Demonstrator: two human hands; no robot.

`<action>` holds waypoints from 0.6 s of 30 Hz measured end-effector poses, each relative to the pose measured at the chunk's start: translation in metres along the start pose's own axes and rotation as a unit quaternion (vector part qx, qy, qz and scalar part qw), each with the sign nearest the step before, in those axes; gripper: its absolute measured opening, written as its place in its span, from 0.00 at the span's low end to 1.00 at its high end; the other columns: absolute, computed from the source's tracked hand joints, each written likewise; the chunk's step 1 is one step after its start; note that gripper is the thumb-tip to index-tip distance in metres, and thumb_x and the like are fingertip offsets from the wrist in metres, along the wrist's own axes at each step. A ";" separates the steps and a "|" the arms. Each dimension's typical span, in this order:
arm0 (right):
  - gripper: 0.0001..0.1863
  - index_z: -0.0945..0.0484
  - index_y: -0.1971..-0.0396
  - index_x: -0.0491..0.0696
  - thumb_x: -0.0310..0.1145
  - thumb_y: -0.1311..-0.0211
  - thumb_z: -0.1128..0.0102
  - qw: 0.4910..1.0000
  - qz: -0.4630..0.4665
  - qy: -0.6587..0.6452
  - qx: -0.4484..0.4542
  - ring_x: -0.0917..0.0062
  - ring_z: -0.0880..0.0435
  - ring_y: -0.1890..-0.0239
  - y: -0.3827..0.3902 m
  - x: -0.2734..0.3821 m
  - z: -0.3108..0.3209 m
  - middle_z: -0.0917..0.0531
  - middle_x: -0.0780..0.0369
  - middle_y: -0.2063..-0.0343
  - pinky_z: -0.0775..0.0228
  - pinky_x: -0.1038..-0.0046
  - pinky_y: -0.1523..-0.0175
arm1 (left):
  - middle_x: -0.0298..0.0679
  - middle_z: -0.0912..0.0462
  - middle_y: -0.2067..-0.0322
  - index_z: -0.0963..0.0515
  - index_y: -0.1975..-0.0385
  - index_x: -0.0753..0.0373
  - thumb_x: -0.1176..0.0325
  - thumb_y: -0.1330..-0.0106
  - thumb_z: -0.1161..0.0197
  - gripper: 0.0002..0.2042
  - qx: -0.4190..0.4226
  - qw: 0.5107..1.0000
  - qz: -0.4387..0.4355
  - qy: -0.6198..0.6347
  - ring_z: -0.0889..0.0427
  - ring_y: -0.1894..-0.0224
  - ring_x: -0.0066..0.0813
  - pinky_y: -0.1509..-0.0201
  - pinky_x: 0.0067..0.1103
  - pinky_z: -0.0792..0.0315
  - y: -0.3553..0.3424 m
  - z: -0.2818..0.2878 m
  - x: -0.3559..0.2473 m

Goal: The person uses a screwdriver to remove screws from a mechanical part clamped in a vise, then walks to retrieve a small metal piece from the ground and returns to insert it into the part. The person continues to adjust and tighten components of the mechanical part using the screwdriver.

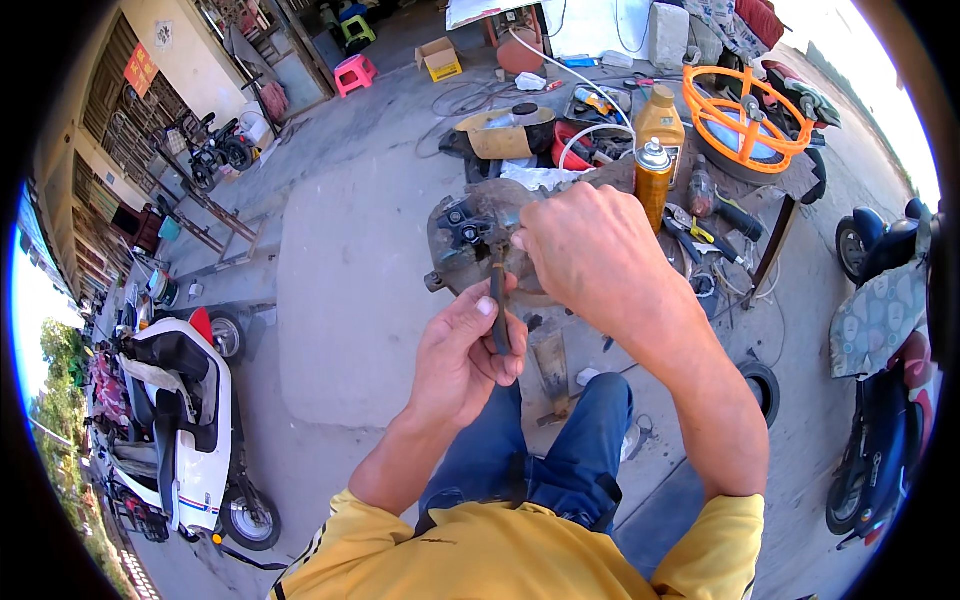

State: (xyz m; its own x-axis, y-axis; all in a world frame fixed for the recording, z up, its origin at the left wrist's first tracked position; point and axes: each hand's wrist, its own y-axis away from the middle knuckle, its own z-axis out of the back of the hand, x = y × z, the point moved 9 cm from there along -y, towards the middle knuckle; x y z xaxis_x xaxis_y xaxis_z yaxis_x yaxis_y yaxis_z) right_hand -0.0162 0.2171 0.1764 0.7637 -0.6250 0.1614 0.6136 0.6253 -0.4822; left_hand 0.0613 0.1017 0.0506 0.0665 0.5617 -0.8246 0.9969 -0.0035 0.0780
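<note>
My left hand (pixel 462 352) is closed around a dark, narrow bar-like piece (pixel 499 310), held upright with thumb and fingers. Just above it, my right hand (pixel 590 245) is curled, back of the hand toward me, near the bar's far end. What its fingers grip is hidden behind the hand. Beyond both hands stands a worn metal work stand (pixel 437 228). On it sits a dark metal part with a black knob-like top (pixel 462 225), close to the bar's tip.
An amber spray can (pixel 653 185) and a tan bottle (pixel 660 122) stand beyond my right hand, near pliers (pixel 690 228) and an orange wheel-like frame (pixel 735 120). A white scooter (pixel 200 430) is at left, a tyre (pixel 760 392) at right. A pink stool (pixel 355 74) stands far off.
</note>
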 end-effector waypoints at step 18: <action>0.12 0.10 0.68 0.41 0.33 0.31 0.34 0.996 -0.057 0.023 0.068 0.50 0.11 0.67 -0.010 0.012 0.009 0.13 0.48 0.74 0.19 0.51 0.57 | 0.44 0.12 0.67 0.26 0.34 0.68 0.61 0.12 0.47 0.19 0.056 0.995 0.024 0.084 0.13 0.74 0.27 0.71 0.21 0.19 0.009 -0.005 -0.004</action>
State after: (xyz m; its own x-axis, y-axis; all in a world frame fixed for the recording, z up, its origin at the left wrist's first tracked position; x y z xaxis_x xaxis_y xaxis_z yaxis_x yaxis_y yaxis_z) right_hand -0.0110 0.2079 0.1911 0.6800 -0.7141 0.1660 0.7192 0.6056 -0.3407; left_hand 0.0696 0.1037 0.0573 0.1149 0.6885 -0.7161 0.9918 -0.1197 0.0441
